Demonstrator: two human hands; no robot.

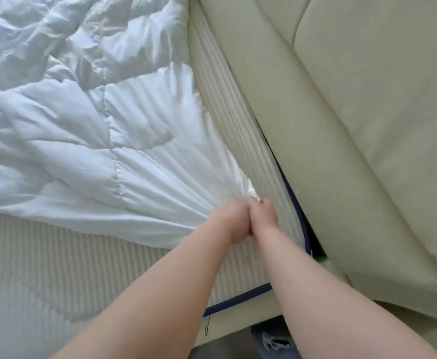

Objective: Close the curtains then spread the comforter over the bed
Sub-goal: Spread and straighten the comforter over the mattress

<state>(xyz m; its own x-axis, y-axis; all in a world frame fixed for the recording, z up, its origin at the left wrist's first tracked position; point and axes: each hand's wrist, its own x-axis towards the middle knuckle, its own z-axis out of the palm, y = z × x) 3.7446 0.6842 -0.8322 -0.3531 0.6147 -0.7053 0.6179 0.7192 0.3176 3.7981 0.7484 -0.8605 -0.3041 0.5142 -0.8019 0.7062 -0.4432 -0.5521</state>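
Both hands pressed side by side near the right edge of the bed: left hand (234,218) and right hand (262,216), each grip clamped on one gathered corner of the white comforter (82,130). Comforter bunched and rumpled over the far left, folds fanning out from the corner, striped mattress (56,268) bare on the near side. Cream padded headboard (354,125) along the right.

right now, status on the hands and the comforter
Left hand and right hand both grip one comforter corner, fabric taut. Comforter bunched; mattress corner bare. Nothing in the way.
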